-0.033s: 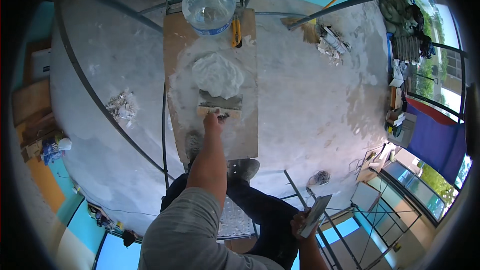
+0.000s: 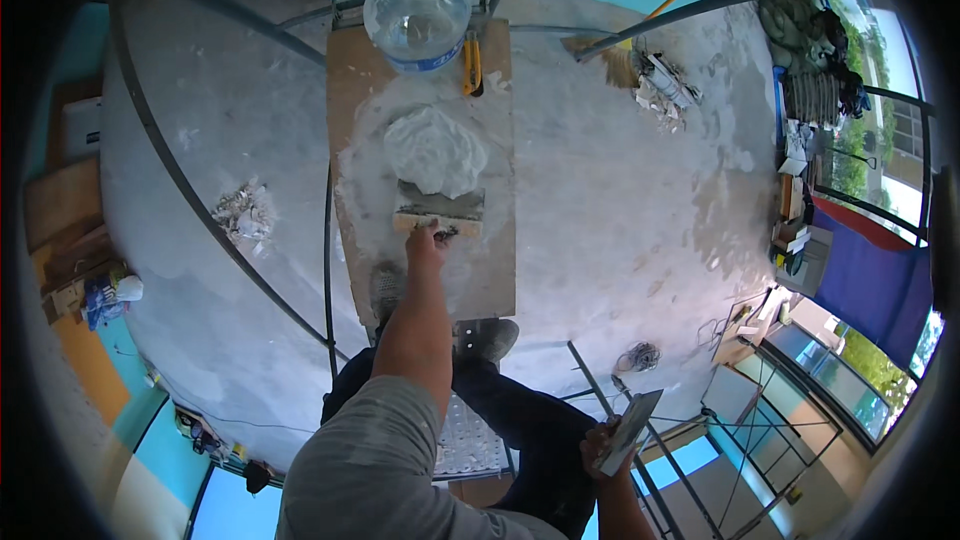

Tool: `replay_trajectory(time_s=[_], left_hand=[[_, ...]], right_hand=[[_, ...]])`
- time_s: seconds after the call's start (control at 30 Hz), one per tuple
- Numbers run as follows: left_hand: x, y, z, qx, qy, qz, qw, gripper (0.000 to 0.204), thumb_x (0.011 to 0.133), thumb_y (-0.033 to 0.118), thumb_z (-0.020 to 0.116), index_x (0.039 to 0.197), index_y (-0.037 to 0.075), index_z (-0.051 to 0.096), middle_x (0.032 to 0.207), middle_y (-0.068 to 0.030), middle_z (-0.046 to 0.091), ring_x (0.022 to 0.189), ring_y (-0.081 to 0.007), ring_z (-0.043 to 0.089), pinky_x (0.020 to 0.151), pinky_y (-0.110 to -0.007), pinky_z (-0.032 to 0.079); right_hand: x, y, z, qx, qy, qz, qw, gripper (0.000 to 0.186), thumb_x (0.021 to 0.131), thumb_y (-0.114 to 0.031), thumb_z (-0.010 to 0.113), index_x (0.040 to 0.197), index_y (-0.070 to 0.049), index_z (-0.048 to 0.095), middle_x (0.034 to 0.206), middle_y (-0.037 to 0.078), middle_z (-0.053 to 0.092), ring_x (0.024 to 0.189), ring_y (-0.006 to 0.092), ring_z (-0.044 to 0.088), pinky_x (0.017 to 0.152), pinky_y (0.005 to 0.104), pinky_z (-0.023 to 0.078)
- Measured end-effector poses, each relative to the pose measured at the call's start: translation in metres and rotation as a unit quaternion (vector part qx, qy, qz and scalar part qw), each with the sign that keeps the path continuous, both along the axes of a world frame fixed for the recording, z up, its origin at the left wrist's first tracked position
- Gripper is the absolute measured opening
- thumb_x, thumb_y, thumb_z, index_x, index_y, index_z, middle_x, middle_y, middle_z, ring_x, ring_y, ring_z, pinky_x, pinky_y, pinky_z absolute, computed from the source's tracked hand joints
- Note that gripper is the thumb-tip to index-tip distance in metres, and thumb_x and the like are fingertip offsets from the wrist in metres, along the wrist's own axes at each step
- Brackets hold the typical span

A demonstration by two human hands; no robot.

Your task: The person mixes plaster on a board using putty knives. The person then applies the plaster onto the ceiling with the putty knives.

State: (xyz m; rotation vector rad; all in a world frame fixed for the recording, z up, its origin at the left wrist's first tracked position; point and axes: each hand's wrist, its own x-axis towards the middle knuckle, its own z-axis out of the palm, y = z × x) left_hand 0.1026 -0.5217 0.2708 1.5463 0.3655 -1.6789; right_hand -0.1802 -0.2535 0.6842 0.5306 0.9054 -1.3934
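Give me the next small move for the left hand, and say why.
Probably slide the scraper forward under the white mound: the left hand holds its wooden handle, and the blade appears to meet the mound's near side.

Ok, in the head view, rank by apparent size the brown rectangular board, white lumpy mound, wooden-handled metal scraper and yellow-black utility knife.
Largest to smallest:
Brown rectangular board
White lumpy mound
Wooden-handled metal scraper
Yellow-black utility knife
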Motion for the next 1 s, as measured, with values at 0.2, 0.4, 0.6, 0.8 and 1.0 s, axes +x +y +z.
replay_trajectory(time_s=[0.2,0.4,0.6,0.8,1.0], left_hand=[[0.042,-0.005,0.019,-0.078,0.029,0.049,0.995,0.031,0.088,0.007,0.059,0.117,0.014,0.052,0.108,-0.0061,0.057,0.096,-0.0250,0.057,0.085,-0.050,0.048],[0.050,-0.046,0.129,-0.181,0.083,-0.019,0.980,0.042,0.083,0.002,0.062,0.121,0.014,0.049,0.110,-0.0046,0.057,0.101,-0.0247,0.056,0.087,-0.047,0.046],[0.065,-0.090,0.376,-0.258,0.039,-0.101,0.960,0.045,0.081,0.000,0.061,0.123,0.010,0.048,0.109,-0.0063,0.057,0.100,-0.0236,0.056,0.089,-0.040,0.048],[0.058,-0.087,0.649,-0.430,-0.010,-0.239,0.871,0.048,0.080,0.001,0.066,0.125,0.000,0.050,0.115,-0.0076,0.060,0.105,-0.0196,0.058,0.093,-0.034,0.045],[0.026,-0.045,0.845,-0.726,-0.250,-0.355,0.533,0.040,0.084,0.011,0.070,0.120,0.005,0.055,0.112,-0.0080,0.060,0.113,-0.0200,0.055,0.093,-0.033,0.046]], right_hand=[[0.009,0.002,0.002,0.064,-0.033,-0.001,0.997,0.044,0.092,-0.049,0.050,0.105,-0.008,0.061,0.071,0.007,0.054,0.060,0.0185,0.049,0.053,0.0325,0.038],[0.021,-0.001,0.003,0.131,0.011,0.063,0.989,0.050,0.091,-0.058,0.046,0.105,-0.012,0.060,0.072,0.005,0.054,0.062,0.0198,0.051,0.055,0.0348,0.041],[0.050,-0.053,0.043,0.181,0.137,0.189,0.955,0.050,0.097,-0.044,0.045,0.131,-0.007,0.046,0.120,0.011,0.057,0.106,0.0290,0.058,0.093,0.0434,0.048],[0.069,-0.185,0.207,-0.029,0.094,0.135,0.986,0.045,0.098,-0.039,0.043,0.130,-0.008,0.046,0.123,0.010,0.057,0.110,0.0279,0.058,0.093,0.0419,0.048],[0.078,-0.270,0.396,-0.284,0.044,0.089,0.954,0.045,0.100,-0.031,0.039,0.138,-0.007,0.038,0.132,0.011,0.051,0.121,0.0298,0.050,0.102,0.0453,0.041]])
